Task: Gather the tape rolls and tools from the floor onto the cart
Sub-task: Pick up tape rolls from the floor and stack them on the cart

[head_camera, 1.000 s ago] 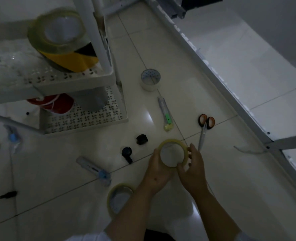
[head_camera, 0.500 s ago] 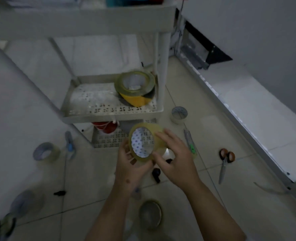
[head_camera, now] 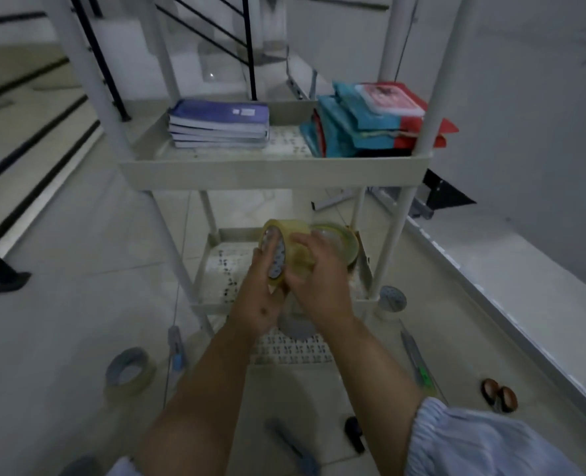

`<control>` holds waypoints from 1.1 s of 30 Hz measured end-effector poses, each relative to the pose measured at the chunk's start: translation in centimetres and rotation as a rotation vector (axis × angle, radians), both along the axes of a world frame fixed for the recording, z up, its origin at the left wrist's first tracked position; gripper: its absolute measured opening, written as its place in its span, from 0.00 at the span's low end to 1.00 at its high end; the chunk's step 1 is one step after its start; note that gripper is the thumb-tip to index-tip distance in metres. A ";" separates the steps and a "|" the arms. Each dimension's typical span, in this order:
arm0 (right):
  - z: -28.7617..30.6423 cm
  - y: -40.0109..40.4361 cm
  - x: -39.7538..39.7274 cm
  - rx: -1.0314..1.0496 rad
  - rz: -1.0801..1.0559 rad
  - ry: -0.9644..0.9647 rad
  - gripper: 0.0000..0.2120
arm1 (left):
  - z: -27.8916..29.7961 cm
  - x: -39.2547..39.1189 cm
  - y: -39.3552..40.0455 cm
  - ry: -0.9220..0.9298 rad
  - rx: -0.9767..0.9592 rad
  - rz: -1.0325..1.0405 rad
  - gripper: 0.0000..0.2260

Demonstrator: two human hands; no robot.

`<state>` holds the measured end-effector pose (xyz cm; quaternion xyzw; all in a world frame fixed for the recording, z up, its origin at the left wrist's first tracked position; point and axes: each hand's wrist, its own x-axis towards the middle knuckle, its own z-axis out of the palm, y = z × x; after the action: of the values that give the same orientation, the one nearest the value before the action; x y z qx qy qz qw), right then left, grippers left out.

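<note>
Both my hands hold a clear yellowish tape roll [head_camera: 293, 240] on edge above the middle shelf [head_camera: 216, 269] of the white cart. My left hand [head_camera: 262, 293] grips its near side and my right hand [head_camera: 315, 276] curls over its top and right side. Just behind it, a yellow-and-black tape roll [head_camera: 345, 238] lies on that shelf. Still on the floor are a grey tape roll [head_camera: 130, 371], a small clear roll [head_camera: 392, 298], two utility knives [head_camera: 176, 348] [head_camera: 417, 359], scissors [head_camera: 499, 398] and a small black piece [head_camera: 353, 431].
The cart's top shelf [head_camera: 271, 166] carries a stack of blue notebooks [head_camera: 219, 123] and red and teal packets [head_camera: 370, 121]. Cart posts [head_camera: 393, 242] stand on either side of my hands. Stairs with a black railing [head_camera: 16, 139] rise on the left; a white ledge [head_camera: 525, 286] runs along the right.
Both hands lifted the clear tape roll from the floor up to the cart's middle shelf. My view rose from the floor to the cart's upper shelves.
</note>
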<state>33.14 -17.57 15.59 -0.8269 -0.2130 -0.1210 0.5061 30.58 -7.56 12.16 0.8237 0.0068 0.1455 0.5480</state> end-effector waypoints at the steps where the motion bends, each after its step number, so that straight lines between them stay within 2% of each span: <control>1: -0.2 0.8 0.8 -0.023 -0.016 -0.019 0.12 | -0.3 0.8 0.7 0.023 0.045 0.045 0.29; 2: -0.6 1.5 1.7 -0.051 -0.022 -0.023 0.11 | -0.5 1.6 1.4 0.041 0.062 0.051 0.28; 5: -2.3 2.8 4.0 -0.175 0.013 0.019 0.17 | -1.0 3.7 2.8 0.025 -0.062 -0.039 0.23; 9: -3.4 3.1 6.1 -0.324 0.135 0.130 0.24 | -2.7 5.9 4.4 0.023 -0.050 -0.088 0.25; 12: -3.2 2.8 7.3 -0.483 0.194 0.129 0.29 | -3.6 6.8 4.3 0.052 -0.071 -0.050 0.26; 16: -3.6 2.8 8.6 -0.660 0.146 0.075 0.25 | -4.6 7.8 4.7 0.073 0.028 0.014 0.25; 19: -4.4 2.9 9.4 -0.738 0.141 0.080 0.29 | -4.5 8.3 4.6 0.131 0.007 0.006 0.26; 23: -5.2 2.9 9.8 -0.778 0.155 0.104 0.34 | -4.3 8.6 4.5 0.180 -0.022 0.017 0.26; 26: -5.8 2.8 9.8 -0.765 0.144 0.096 0.36 | -4.4 8.6 4.6 0.173 0.078 0.047 0.25; 29: -6.2 2.6 9.9 -0.736 0.118 0.064 0.35 | -4.7 8.7 4.3 0.106 0.173 0.133 0.24; 33: -6.0 2.1 9.7 -0.682 0.104 0.080 0.35 | -4.7 8.7 3.3 0.125 0.143 0.234 0.24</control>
<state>42.85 -15.49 9.62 -0.9406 -0.2630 0.0156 0.2141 39.29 -4.22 7.44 0.8617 0.1264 0.1568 0.4657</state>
